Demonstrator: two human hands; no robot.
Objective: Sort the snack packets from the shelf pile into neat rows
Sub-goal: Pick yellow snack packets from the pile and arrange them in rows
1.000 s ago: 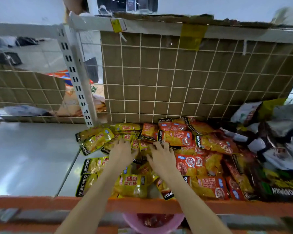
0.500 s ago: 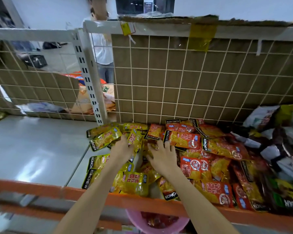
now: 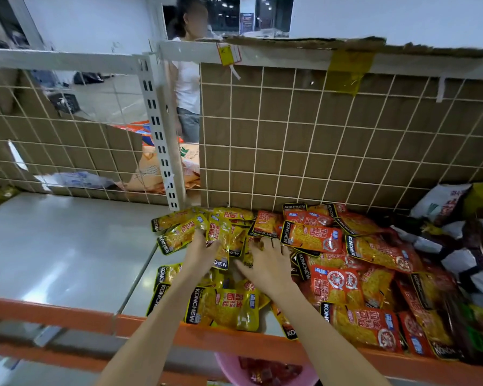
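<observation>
**A:** Snack packets heaped on the shelf against the wire back panel, yellow ones left, red right.

**B:** Hands?

**A:** Left hand grips a yellow packet. Right hand lies spread flat on the pile.

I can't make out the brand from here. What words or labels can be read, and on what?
"KONCHEW": black edge strip of the yellow packets and the red packets.
"CHEW": partly covered strip on the yellow packet gripped by the left hand.
Large characters on the packet fronts: not readable here.
Yellow shelf tag: too blurred.
Grey bags: print unreadable.
</observation>
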